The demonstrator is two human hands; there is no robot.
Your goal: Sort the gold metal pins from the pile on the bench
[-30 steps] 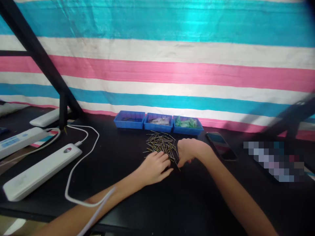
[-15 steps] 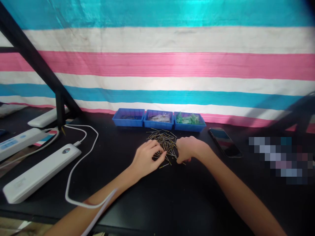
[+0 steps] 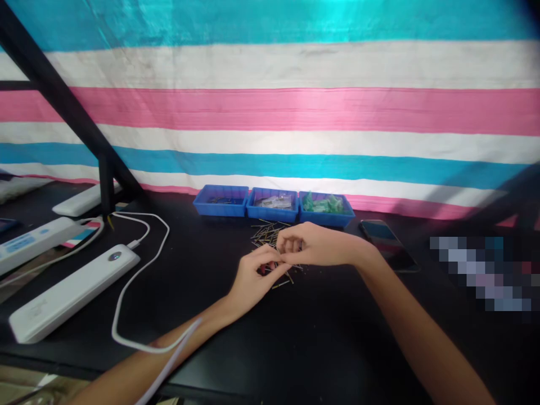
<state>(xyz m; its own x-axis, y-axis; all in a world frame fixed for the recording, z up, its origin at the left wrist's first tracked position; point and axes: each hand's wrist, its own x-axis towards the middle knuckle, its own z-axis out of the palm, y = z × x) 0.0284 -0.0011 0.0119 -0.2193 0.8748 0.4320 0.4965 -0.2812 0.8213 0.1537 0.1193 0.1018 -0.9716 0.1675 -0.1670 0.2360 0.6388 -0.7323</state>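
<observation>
Many thin gold-and-silver metal pins (image 3: 262, 232), like small drill bits, lie in a loose pile on the black table. Over the near side of this pile my left hand (image 3: 250, 277) is closed, its thumb and forefinger pinched together. My right hand (image 3: 325, 244) bends in from the right, fingers curled, and its fingertips meet those of the left. Whatever is between the fingers is too small or hidden to make out. Part of the pile is covered by both hands.
Behind the pile stand three blue trays: one with a few thin pieces (image 3: 221, 210), one with clear plastic bags (image 3: 272, 214), one with green packets (image 3: 327, 219). A phone (image 3: 390, 247) lies right. Left are a white power bank (image 3: 76, 292) and a cable (image 3: 120, 298) crossing my left forearm.
My right hand has moved left and up from the pile's right edge to meet my left fingertips. My left hand stays almost in place.
</observation>
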